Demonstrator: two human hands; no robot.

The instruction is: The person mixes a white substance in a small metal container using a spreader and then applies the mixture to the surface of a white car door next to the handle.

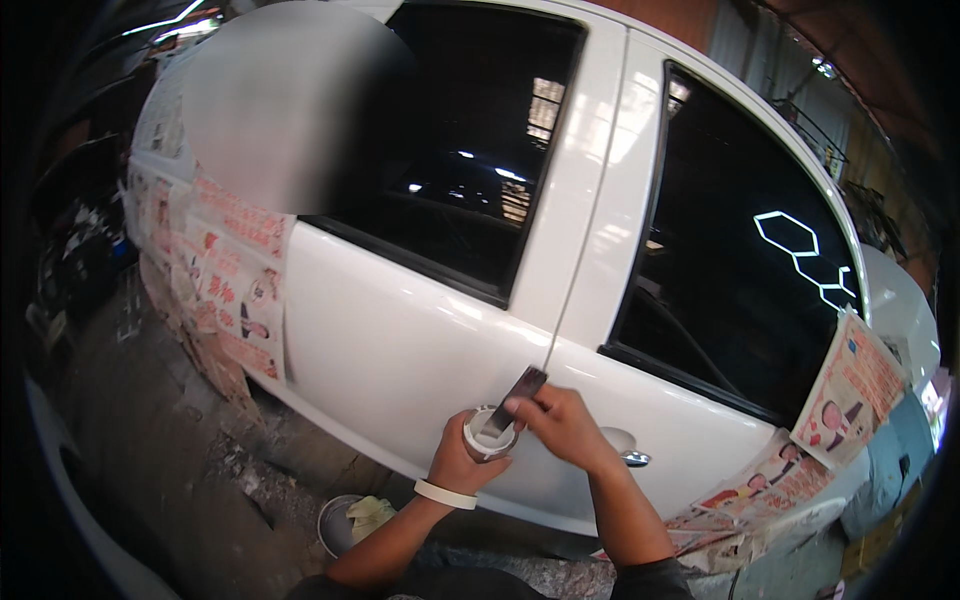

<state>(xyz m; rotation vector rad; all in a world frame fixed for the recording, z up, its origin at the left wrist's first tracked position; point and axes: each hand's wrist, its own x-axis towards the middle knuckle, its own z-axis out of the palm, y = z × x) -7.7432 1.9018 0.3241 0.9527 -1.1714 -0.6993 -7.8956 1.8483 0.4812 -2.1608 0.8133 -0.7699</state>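
Note:
A white car door [400, 345] fills the space in front of me. My left hand [462, 462] is closed around a small round white-rimmed cup [474, 425] with pale content inside. In my right hand [565, 425] is a dark flat spatula [527, 385], pinched between thumb and fingers. Its lower end dips into the mouth of the cup, and its upper end points toward the seam between the doors. On my left wrist sits a white band [445, 494]. The chrome door handle [635, 459] shows just right of my right forearm.
Printed paper sheets [235, 300] cover the car's left part, and more paper [850, 390] covers its right end. Dark side windows [440, 150] lie above the doors. On the floor by my left forearm stands a bucket [333, 525] with a yellowish cloth [370, 520].

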